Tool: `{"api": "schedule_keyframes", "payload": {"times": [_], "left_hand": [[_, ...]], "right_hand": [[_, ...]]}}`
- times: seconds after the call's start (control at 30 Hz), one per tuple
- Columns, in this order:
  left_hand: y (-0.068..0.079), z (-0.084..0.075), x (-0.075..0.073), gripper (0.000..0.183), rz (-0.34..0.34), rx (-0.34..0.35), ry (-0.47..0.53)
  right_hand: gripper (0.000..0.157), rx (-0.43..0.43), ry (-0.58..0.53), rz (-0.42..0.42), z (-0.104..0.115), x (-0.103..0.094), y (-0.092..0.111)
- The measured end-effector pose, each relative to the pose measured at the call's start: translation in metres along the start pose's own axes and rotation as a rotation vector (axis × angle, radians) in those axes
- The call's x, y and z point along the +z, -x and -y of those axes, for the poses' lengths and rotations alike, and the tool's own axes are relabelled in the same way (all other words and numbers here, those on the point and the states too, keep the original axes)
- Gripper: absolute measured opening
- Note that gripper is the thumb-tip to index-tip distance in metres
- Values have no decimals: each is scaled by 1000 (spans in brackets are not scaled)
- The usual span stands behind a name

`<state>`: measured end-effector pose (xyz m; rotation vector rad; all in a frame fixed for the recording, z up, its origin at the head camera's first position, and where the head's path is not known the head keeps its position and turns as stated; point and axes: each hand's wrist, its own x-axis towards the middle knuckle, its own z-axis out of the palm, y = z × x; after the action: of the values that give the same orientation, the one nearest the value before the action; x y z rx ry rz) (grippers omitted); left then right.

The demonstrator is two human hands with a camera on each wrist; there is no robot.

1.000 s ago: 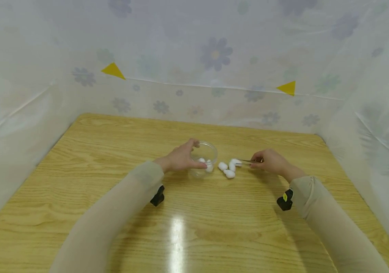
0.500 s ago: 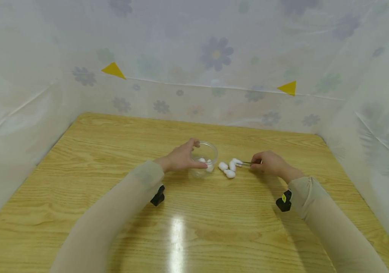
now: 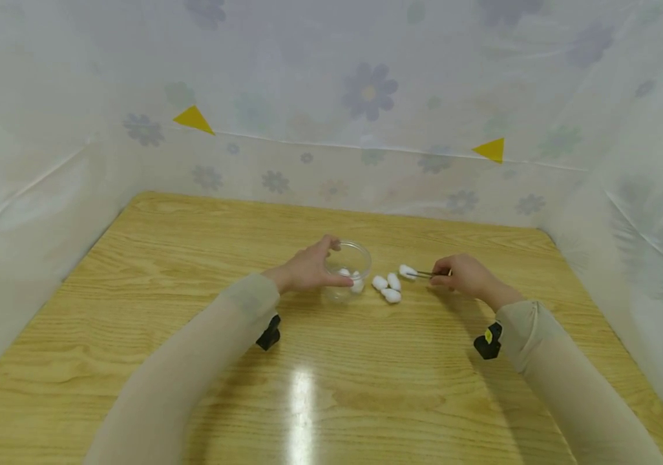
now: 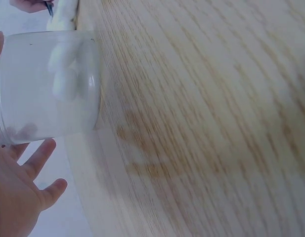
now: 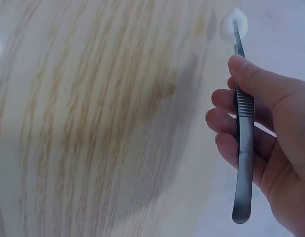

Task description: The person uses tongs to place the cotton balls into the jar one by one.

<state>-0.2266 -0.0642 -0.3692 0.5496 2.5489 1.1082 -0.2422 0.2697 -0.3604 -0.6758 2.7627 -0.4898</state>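
My right hand (image 3: 465, 279) pinches metal tweezers (image 5: 245, 128) between thumb and fingers. At their tips they hold a white cotton ball (image 5: 233, 25), lifted just off the table in the right wrist view. My left hand (image 3: 308, 266) is curved round the rim of a clear round plastic jar (image 4: 48, 86), thumb on the near side and fingers at the far side. Inside the jar lie a few white cotton balls (image 4: 66, 81). Between jar and tweezers, a small group of loose cotton balls (image 3: 391, 296) rests on the table.
The wooden table (image 3: 331, 387) reaches back to a pale flowered curtain (image 3: 308, 84), which also hangs on both sides. Two yellow triangles (image 3: 488, 150) are stuck on the back curtain. Black wrist cameras (image 3: 487, 342) sit under both sleeves.
The tweezers have closed on one cotton ball and drawn it up and away from the group, slightly to the right. The left hand and the jar have stayed in place.
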Motion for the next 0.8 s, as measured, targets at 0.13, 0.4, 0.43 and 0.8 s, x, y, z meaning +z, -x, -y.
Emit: {"api": "schedule_keyframes", "payload": {"times": [0.13, 0.4, 0.43, 0.8], "left_hand": [[0, -1, -1, 90, 6, -4, -3], [2, -1, -2, 89, 17, -8, 4], [2, -1, -2, 89, 18, -7, 5], [2, -2, -1, 89, 17, -5, -3]], "right_hand": [[14, 14, 1, 10, 0, -2, 1], [14, 9, -7, 12, 1, -5, 2], [14, 6, -7, 11, 1, -5, 2], [17, -28, -7, -4, 6, -9, 5]]}}
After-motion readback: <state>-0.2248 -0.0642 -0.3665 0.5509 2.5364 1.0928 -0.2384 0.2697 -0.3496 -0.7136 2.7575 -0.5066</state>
